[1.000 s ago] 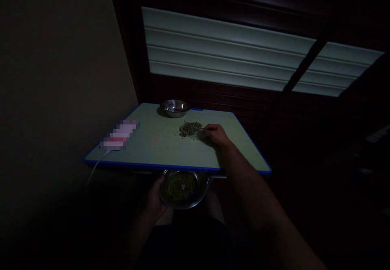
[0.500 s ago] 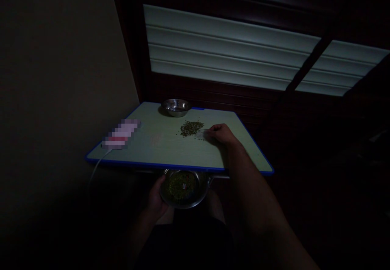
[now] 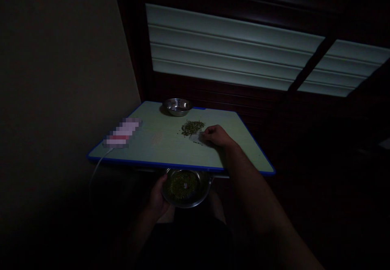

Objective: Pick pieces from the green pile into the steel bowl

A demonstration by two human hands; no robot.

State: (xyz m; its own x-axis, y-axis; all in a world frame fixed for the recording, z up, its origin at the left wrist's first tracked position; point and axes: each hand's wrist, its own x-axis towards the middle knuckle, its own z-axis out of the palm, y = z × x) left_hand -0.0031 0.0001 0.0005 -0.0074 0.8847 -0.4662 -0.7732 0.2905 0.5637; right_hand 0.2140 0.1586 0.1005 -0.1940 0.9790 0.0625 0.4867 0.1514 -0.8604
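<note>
My left hand grips the left rim of a metal bowl, held just below the table's near edge. Small green beans or seeds lie in it, with a small pale piece among them. My right hand is closed on a thin, clear plastic piece, low over the tabletop. Just beyond that piece, a loose pile of small greenish-brown beans or seeds spreads on the pale table. The dim light hides their exact kind.
A second metal bowl stands at the table's back edge. On the left lies a blurred-out pinkish device with a white cable hanging over the edge. A wall rises at left, and dark slatted panels stand behind.
My right hand has drawn the plastic piece slightly left and toward me, along the near side of the pile. My left hand still holds the bowl in the same place.
</note>
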